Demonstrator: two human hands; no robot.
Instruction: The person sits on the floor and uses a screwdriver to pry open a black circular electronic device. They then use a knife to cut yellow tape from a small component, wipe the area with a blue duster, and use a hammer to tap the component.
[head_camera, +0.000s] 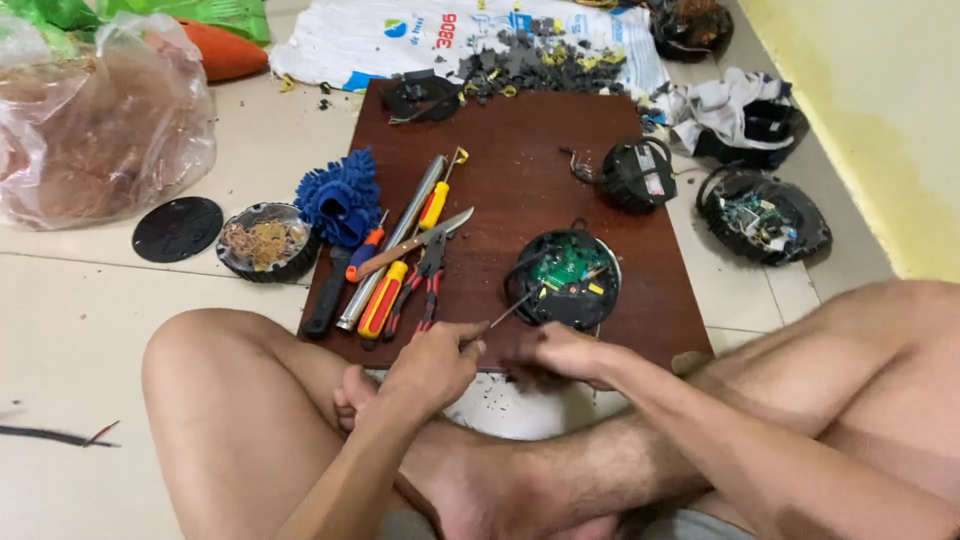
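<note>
Left hand (432, 362) of ours gripping a thin screwdriver (505, 313), right hand (560, 355) blurred, grip unclear, round black casing (600, 300) holding green circuit board (563, 262), black bowl (290, 268) of copper wire scraps (262, 240)

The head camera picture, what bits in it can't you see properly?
- Right hand: blurred in the head view, so whatever it grips cannot be told.
- Thin tool in the left hand: its handle is hidden inside the fist.
- Green board in the round black casing: its parts are too small to tell.
- Clear plastic bag: cut off by the left edge; its contents show only as a brown haze.
</note>
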